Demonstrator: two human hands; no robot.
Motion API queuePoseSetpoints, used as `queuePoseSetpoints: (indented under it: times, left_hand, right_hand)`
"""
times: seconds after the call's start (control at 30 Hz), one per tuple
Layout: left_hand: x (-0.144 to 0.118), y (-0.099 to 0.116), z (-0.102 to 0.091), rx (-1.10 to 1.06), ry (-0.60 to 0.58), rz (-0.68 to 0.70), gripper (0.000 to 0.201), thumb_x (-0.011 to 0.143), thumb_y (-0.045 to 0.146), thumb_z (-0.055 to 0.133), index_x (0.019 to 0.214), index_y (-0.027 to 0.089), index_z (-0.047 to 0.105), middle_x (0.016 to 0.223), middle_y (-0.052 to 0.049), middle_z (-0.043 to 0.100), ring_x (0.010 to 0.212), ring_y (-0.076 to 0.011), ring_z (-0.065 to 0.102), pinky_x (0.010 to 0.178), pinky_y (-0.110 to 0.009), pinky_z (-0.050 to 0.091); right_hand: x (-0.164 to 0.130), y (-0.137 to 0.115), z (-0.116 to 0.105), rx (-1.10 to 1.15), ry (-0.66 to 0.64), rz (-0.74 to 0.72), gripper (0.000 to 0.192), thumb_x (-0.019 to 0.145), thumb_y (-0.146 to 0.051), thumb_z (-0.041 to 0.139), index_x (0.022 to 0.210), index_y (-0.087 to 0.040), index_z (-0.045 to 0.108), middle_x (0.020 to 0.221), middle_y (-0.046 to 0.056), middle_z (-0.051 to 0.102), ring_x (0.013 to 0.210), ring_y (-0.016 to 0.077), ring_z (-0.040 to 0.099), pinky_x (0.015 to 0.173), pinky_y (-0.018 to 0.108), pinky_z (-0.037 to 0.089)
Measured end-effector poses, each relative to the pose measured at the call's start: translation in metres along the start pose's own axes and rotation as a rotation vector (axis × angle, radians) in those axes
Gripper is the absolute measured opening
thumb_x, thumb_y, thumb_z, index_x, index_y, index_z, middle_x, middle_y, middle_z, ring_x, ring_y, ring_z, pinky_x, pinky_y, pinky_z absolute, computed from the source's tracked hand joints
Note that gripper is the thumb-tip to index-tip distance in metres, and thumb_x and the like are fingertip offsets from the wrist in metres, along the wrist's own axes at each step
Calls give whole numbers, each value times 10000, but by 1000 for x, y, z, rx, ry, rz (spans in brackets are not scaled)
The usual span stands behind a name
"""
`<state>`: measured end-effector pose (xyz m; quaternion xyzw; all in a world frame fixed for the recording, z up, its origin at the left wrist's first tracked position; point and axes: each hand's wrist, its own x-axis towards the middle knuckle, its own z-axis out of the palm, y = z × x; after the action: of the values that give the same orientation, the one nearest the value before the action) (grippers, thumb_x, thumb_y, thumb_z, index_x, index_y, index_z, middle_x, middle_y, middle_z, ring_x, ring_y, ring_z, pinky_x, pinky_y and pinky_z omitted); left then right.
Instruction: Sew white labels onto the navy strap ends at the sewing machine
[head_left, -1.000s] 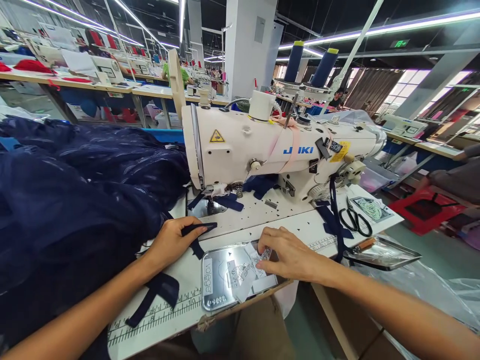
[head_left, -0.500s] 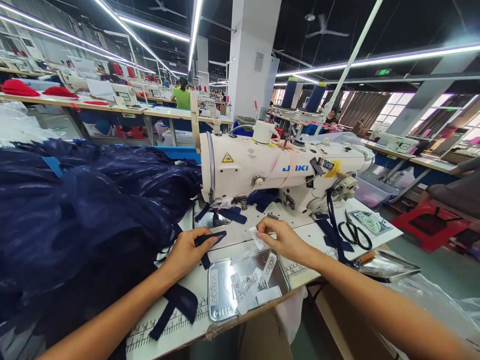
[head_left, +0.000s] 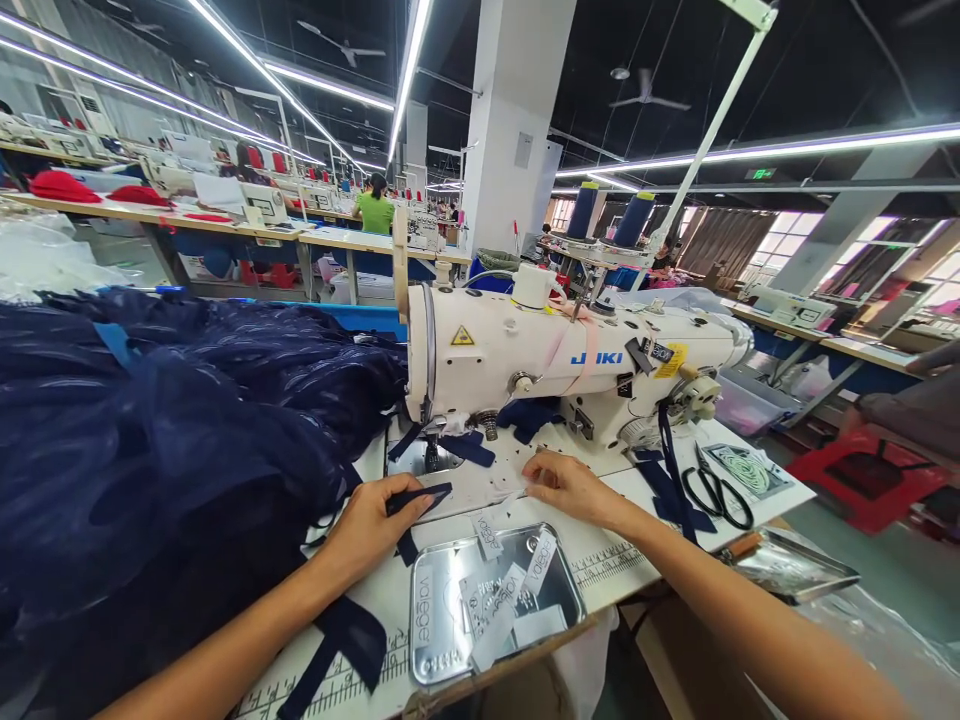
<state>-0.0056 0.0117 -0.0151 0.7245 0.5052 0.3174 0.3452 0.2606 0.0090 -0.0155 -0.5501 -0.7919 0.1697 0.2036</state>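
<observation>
A shallow metal tray [head_left: 445,588] lies nearest, at six o'clock in the view, with printed labels [head_left: 541,562] in it (one laps over its far edge). Just beside it, at seven o'clock, a loose navy piece [head_left: 358,635] rests on the bench [head_left: 607,562]. Beyond that, also towards seven, the left hand [head_left: 366,522] has a narrow grip, thumb and finger pinching a dark navy strip [head_left: 421,497]. Between four and five o'clock, the right hand [head_left: 574,487] is held low, fingers curled and its grip narrow; whether anything is pinched there I cannot tell. Black-handled scissors [head_left: 718,495] lie near four o'clock. Farther back stands a white sewing machine [head_left: 491,360], a heap of navy fabric [head_left: 187,430] at nearly nine, and two thread cones [head_left: 582,212] between one and two.
</observation>
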Motion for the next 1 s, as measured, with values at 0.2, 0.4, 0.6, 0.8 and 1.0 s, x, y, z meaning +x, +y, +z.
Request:
queuePoseSetpoints:
  times: [0.2, 0.4, 0.6, 0.8, 1.0]
  left_hand:
    - [-1, 2, 0, -100, 16, -11, 286, 668, 432, 540, 607, 160, 600, 557, 19, 558, 545, -141, 500, 526, -218, 391]
    - [-3, 2, -1, -312, 35, -58, 227, 650, 374, 558, 630, 155, 613, 576, 20, 547, 544, -121, 471, 523, -216, 380]
    - [-8, 4, -8, -515, 62, -178, 302, 607, 431, 614, 648, 134, 585, 540, 39, 503, 469, -86, 426, 460, -206, 346]
    - [-11, 7, -11, -573, 151, -145, 314, 600, 429, 642, 660, 125, 589, 558, 36, 521, 504, -89, 452, 489, -205, 381]
    - [-15, 8, -12, -614, 124, -120, 317, 627, 443, 637, 683, 136, 583, 519, 41, 523, 440, -89, 450, 432, -203, 364]
  right_hand:
    - [0, -4, 13, 37, 50, -96, 116, 752, -159, 496, 710, -179, 603, 648, -3, 545, 574, 113, 479, 571, 244, 383]
    - [-2, -13, 18, 383, 279, 60, 236, 780, -390, 455, 689, -198, 559, 554, -5, 543, 483, 134, 491, 523, 285, 421]
    - [1, -49, 24, 702, 159, 92, 272, 661, -454, 579, 749, -199, 544, 474, -44, 543, 492, 150, 552, 598, 322, 453]
    - [6, -89, 31, 1077, 80, 180, 265, 567, -401, 685, 608, -178, 548, 666, 8, 627, 616, 136, 570, 683, 306, 440]
    - [24, -131, 51, 1352, 175, 300, 273, 472, -353, 732, 565, -167, 556, 939, 35, 601, 746, 133, 536, 703, 264, 411]
